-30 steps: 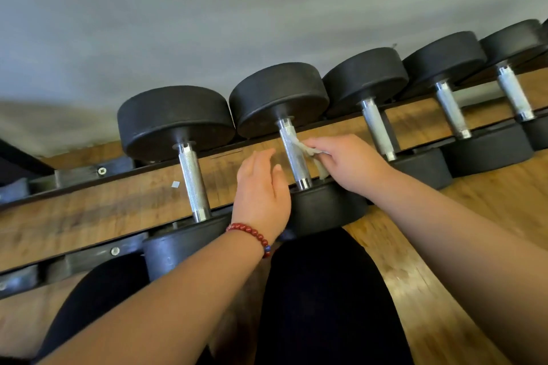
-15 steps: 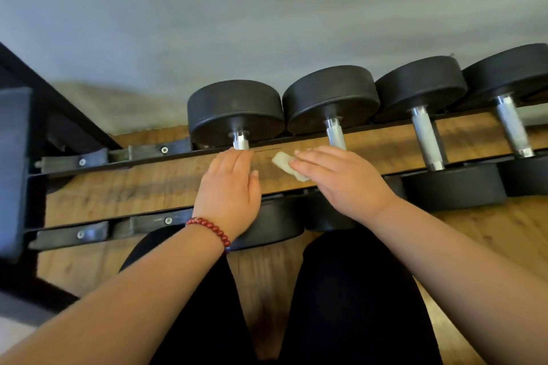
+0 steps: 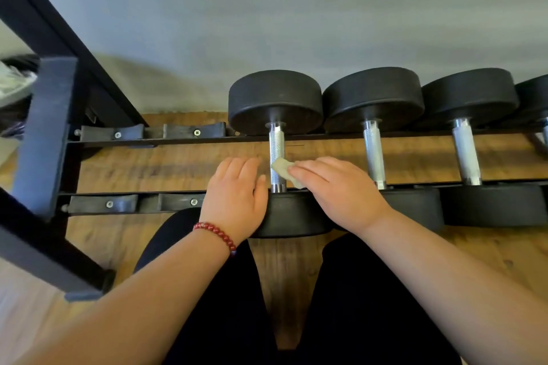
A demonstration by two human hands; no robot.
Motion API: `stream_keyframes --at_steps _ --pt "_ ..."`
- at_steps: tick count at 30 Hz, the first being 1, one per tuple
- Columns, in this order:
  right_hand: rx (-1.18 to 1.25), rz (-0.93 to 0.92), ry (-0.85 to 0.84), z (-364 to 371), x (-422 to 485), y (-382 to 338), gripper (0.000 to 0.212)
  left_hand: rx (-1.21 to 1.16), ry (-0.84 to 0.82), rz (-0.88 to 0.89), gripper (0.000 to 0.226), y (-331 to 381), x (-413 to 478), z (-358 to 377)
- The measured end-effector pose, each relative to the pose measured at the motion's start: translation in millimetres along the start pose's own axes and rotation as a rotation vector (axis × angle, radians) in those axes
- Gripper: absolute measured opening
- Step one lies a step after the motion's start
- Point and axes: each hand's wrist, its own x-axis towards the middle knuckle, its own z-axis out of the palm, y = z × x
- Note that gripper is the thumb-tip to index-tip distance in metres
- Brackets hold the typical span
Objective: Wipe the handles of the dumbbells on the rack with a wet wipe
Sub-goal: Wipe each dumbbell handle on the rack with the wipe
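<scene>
Head: wipe [image 3: 281, 168] half under right hand [image 3: 336, 188]

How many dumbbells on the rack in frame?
4. Leftmost dumbbell, where the right hand holds the wet wipe against it; second dumbbell beside it; third dumbbell further right; fourth dumbbell cut off at the right edge. More may sit beyond the frame.

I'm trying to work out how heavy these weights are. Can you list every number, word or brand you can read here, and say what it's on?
No text can be read anywhere in this view.
dumbbells: the black heads show no number or brand on the sides seen.
rack: plain rails and screws, no label.
wet wipe in the right hand: no print visible.
</scene>
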Motion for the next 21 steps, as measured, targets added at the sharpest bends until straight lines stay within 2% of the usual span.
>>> stream_keyframes --at_steps 3,7,11,16,21 --pt "-0.01 -0.008 -0.013 0.3 3.1 -2.1 0.039 -0.011 0.014 -0.02 0.038 -3.4 1.3 1.3" --pt "-0.054 -0.031 -0.032 1.8 9.7 -1.4 0.039 -0.049 0.051 -0.004 0.049 -4.2 4.3 4.5" --pt "-0.062 -0.016 -0.084 6.9 18.1 5.8 0.05 -0.104 0.06 -0.013 0.038 -9.5 6.6 13.1" --pt "-0.056 -0.059 -0.157 12.8 30.2 14.9 0.058 -0.227 0.07 -0.087 0.037 -14.1 5.3 22.0" --pt "-0.11 -0.142 -0.172 31.7 49.3 31.4 0.063 -0.407 0.047 -0.25 0.039 -18.6 2.0 29.6"
